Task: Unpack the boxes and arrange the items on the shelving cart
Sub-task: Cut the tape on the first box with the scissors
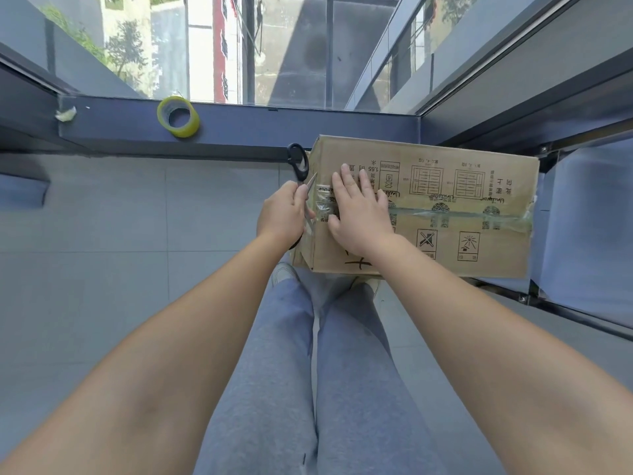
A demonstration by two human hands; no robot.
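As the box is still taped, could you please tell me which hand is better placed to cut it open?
Left, probably. The left hand already grips the scissors at the box's taped left end, by the tape. The right hand lies flat on top, steadying it.

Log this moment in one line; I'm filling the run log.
step: cutting tape | left hand: holds scissors | right hand: flat on box | box: sealed
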